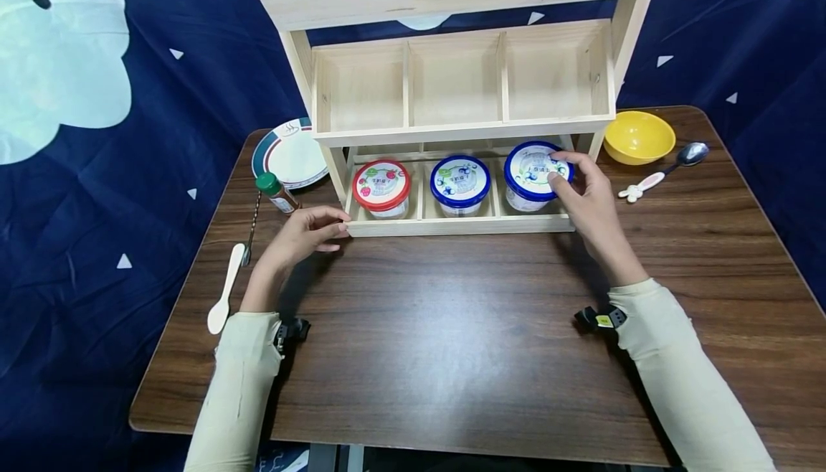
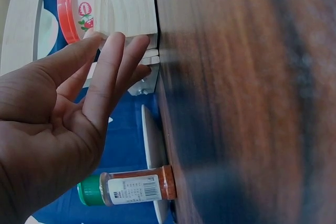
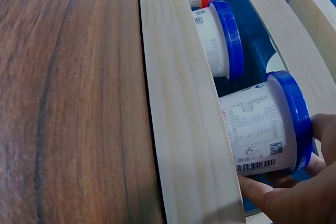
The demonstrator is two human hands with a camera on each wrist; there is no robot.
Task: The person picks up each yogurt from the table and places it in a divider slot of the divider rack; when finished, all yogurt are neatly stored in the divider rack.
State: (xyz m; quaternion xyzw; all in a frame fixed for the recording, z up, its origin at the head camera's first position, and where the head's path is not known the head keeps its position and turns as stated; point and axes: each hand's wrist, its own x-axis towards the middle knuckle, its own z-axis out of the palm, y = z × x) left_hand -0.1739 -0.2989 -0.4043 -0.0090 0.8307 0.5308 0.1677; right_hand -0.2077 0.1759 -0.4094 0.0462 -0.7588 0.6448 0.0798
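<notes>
My right hand point(image 1: 587, 196) holds a white tub with a blue lid point(image 1: 532, 169) at the right compartment of the wooden rack's bottom tray point(image 1: 461, 226). In the right wrist view this tub point(image 3: 257, 129) leans a little, its barcode label showing, with the fingers around its lid and side. Beside it, another blue-lidded tub point(image 1: 460, 181) stands in the middle compartment, and a red-lidded tub point(image 1: 382, 186) occupies the left one. At the tray's front left corner, my left hand point(image 1: 310, 232) touches the wood with its fingertips, fingers mostly straight point(image 2: 105, 77).
Two upper tiers point(image 1: 461, 81) of the rack rise over the tubs. To the left are a plate point(image 1: 290, 153), a green-capped spice jar point(image 1: 277, 192) and a white spoon point(image 1: 226, 289). A yellow bowl point(image 1: 639, 138) and a rabbit-handled spoon point(image 1: 665, 171) lie to the right.
</notes>
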